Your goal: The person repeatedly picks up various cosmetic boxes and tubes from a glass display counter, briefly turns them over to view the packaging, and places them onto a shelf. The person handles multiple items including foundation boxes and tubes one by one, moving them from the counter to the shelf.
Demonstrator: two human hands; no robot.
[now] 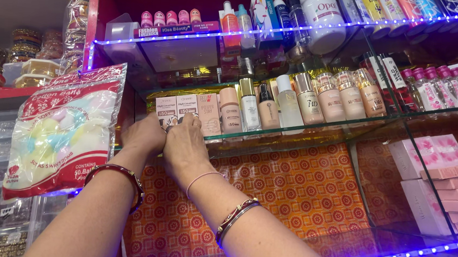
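Note:
Both my hands reach up to a glass shelf (pixel 315 130) of cosmetics. My left hand (pixel 143 136) rests against the shelf's front edge at its left end, fingers curled beside a small pink carton (pixel 166 110). My right hand (pixel 184 147) lies just to its right, fingertips on a second pink carton (pixel 186 105). Whether either hand truly grips a carton is hidden by the fingers. A taller pink box (pixel 209 112) and a row of foundation bottles (pixel 287 103) stand to the right on the same shelf.
A bag of pastel cotton balls (pixel 62 133) hangs at the left. Above, another glass shelf (pixel 180 52) carries bottles, a white jar (pixel 322 19) and small pink items. Pink boxes (pixel 446 176) are stacked at the right. Bangles (pixel 25 44) fill the far-left shelves.

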